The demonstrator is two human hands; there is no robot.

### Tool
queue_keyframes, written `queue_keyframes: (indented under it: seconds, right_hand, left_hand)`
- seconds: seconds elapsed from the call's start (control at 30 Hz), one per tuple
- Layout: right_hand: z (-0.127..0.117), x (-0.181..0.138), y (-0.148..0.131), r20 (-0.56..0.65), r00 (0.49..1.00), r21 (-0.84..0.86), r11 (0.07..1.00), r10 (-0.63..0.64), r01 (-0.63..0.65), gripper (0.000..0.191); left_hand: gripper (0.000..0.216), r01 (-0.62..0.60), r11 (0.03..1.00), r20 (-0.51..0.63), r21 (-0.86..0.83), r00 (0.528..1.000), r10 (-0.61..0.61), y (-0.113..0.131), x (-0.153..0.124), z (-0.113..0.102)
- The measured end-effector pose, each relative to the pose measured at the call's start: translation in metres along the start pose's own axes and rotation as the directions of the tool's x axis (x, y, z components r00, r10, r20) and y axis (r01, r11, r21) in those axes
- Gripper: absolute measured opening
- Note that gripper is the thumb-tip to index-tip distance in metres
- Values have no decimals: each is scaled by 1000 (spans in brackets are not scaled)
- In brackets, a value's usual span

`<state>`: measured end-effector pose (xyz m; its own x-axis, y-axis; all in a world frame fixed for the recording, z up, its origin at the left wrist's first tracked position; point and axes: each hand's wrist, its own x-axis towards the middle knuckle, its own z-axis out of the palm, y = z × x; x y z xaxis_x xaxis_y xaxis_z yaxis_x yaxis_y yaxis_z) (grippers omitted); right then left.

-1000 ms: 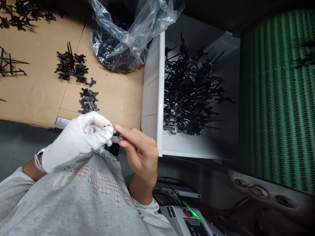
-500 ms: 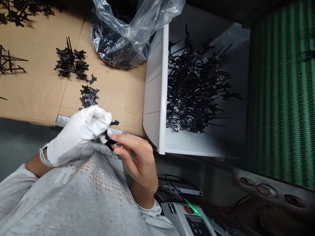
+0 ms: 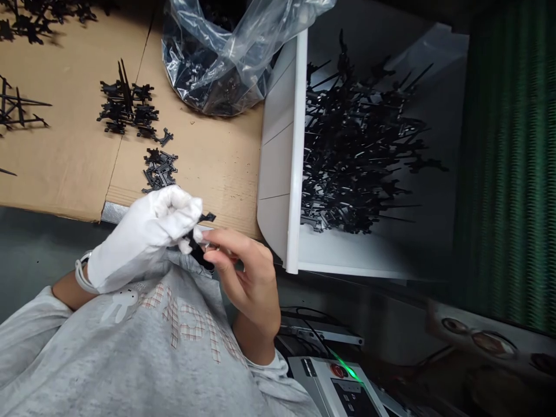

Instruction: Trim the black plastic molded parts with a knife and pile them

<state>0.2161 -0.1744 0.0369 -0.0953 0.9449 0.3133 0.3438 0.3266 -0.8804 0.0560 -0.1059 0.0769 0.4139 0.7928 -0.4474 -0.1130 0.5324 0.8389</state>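
Observation:
My left hand, in a white glove, is closed around a black plastic part. One end of the part sticks out past the gloved fingers; most of it is hidden in the grip. My bare right hand has thumb and forefinger pinched at the part's lower portion, right beside the gloved fingertips. A pile of small black plastic clips lies on the cardboard just beyond my left hand. Farther back stands a cluster of black parts with long thin spikes.
A clear plastic bag of black pieces sits at the back. To the right, a white bin holds a heap of spiked black parts. More parts lie at the cardboard's left. A control box is at lower right.
Both hands stay together on the black part, with my right fingertips slightly shifted on it. The whole view has shifted a little; the piles look unchanged.

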Motion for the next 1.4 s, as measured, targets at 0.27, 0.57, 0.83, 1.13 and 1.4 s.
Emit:
queue_keyframes:
  seconds: [0.27,0.57,0.83,1.13,1.4]
  right_hand:
    - [7,-6,1,-129,986,27,995,104,-101,25]
    - [17,2,17,-243,964,-66,990,105,-125,8]
    - [8,7,49,-370,850,-51,905,375,-422,14]
    - [4,24,88,-379,790,-242,773,482,-587,9]
    - [11,14,70,-358,802,-342,732,478,-589,23]
  left_hand:
    - [32,3,999,-49,-44,999,-6,-3,4,2]
    - [26,-101,994,-75,38,992,103,-44,38,7]
    - [27,-219,834,-137,506,934,329,-57,46,-38]
    - [41,-75,-210,139,975,942,307,-35,60,-85]
    - [32,-46,-368,126,929,972,198,-18,61,-79]
